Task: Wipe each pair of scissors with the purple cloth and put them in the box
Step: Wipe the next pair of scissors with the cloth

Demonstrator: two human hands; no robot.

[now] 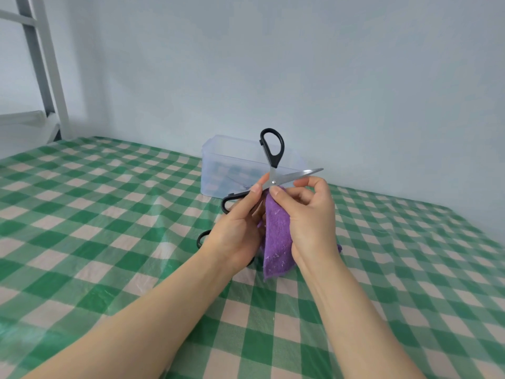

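A pair of black-handled scissors (273, 157) is held spread open above the table, one handle pointing up, one silver blade pointing right. My left hand (237, 228) grips the scissors near the pivot and lower handle. My right hand (308, 214) pinches the purple cloth (276, 236) around the lower blade, which the cloth hides. The cloth hangs down between both hands. A clear plastic box (218, 165) stands behind the hands by the wall. Another black scissor handle (202, 237) lies on the table, mostly hidden under my left hand.
A green and cream checked tablecloth (109, 214) under clear plastic covers the table. A white metal frame (46, 69) stands at the far left. A pale wall runs close behind the box.
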